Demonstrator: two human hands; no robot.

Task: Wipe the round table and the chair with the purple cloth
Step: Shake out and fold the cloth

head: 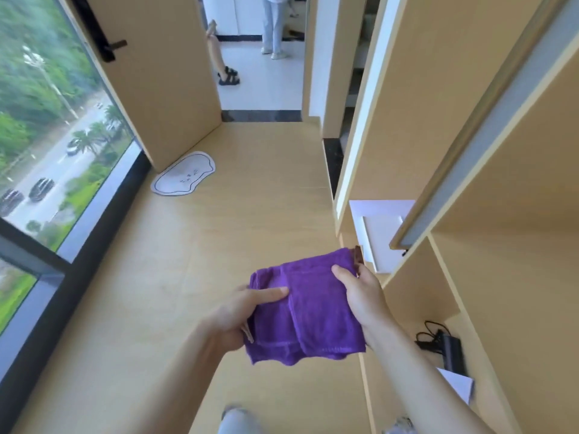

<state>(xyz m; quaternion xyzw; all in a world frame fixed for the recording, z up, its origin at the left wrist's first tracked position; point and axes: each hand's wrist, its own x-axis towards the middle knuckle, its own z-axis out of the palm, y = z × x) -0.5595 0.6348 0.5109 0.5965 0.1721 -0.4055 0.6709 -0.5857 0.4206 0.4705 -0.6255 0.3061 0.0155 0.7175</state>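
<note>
Here, our left thumb (272, 292) lies flat across the purple cloth (308, 308), the other fingers curled beneath; the right hand (363, 296) pinches the cloth's far right edge, thumb on top. Both hands grip it folded, held above the wooden floor (250, 189), just beside the open shelving (438, 292). Neither round table nor chair is in view. Best, we judge, to keep the fold tidy as a flat pad before wiping.

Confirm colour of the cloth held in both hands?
Solid purple cloth, folded, gripped by left hand and right hand; head view.
</note>
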